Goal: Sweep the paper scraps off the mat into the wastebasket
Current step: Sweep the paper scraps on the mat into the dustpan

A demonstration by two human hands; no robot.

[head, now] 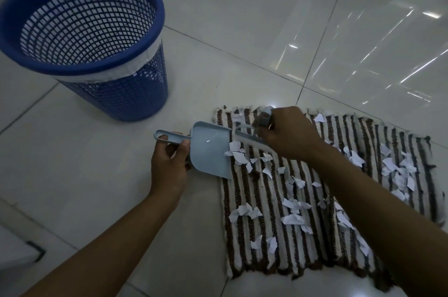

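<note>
A striped woven mat (266, 243) lies on the tiled floor, strewn with several white paper scraps (293, 219). My left hand (169, 165) grips the handle of a light blue dustpan (208, 148), whose lip rests at the mat's left edge. My right hand (288, 134) holds a small light blue brush (249, 137), its bristle edge touching the mat right beside the dustpan's mouth. A few scraps (236, 151) lie at the pan's lip. The blue mesh wastebasket (135, 93) with a white liner stands upright at the upper left, apart from the mat.
Glossy white floor tiles (266, 29) surround the mat and wastebasket. A white object with a dark corner mark (24, 250) sits at the lower left edge of view.
</note>
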